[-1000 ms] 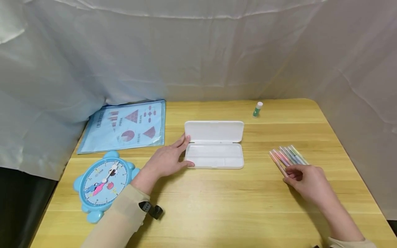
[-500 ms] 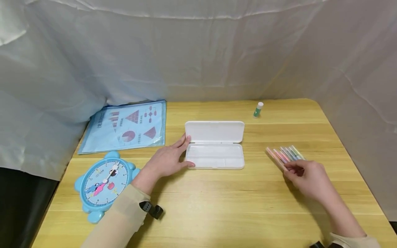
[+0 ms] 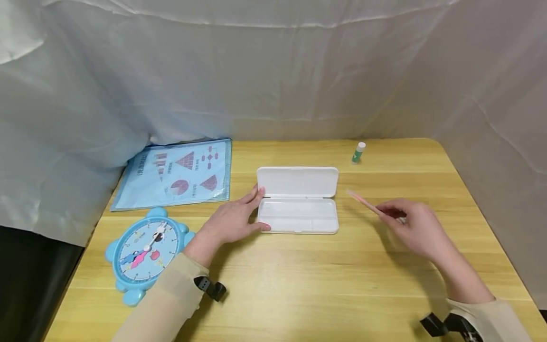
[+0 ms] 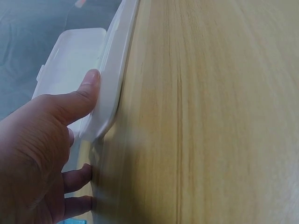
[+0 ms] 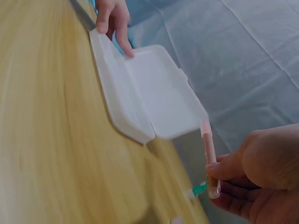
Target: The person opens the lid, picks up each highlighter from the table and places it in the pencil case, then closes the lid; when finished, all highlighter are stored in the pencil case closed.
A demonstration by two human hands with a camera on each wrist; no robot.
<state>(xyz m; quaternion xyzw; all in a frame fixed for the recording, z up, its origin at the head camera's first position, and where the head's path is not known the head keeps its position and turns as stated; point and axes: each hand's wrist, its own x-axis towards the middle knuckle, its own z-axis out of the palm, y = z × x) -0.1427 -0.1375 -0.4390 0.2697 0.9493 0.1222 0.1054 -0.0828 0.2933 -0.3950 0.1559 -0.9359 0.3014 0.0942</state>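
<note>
An open white plastic pencil case (image 3: 297, 216) lies at mid-table, its lid (image 3: 297, 182) tipped back on the far side. My left hand (image 3: 231, 219) rests at its left end, thumb on the near corner and index finger by the lid's edge. In the left wrist view that thumb (image 4: 84, 95) presses the case's rim. My right hand (image 3: 412, 228), raised above the table right of the case, pinches slim coloured pens between thumb and fingers. A pink-capped pen (image 5: 209, 144) shows in the right wrist view; the others are mostly hidden behind it and the hand.
A blue toy clock (image 3: 147, 251) lies partly under the left forearm. Behind it is a blue printed folder (image 3: 175, 175) at the back left. A green glue stick with a white cap (image 3: 358, 153) stands near the back edge. Grey cloth (image 3: 282, 80) hangs behind the table.
The row of pens has left the table in my right hand, which has lifted and moved left toward the case. My left hand stays on the pencil case.
</note>
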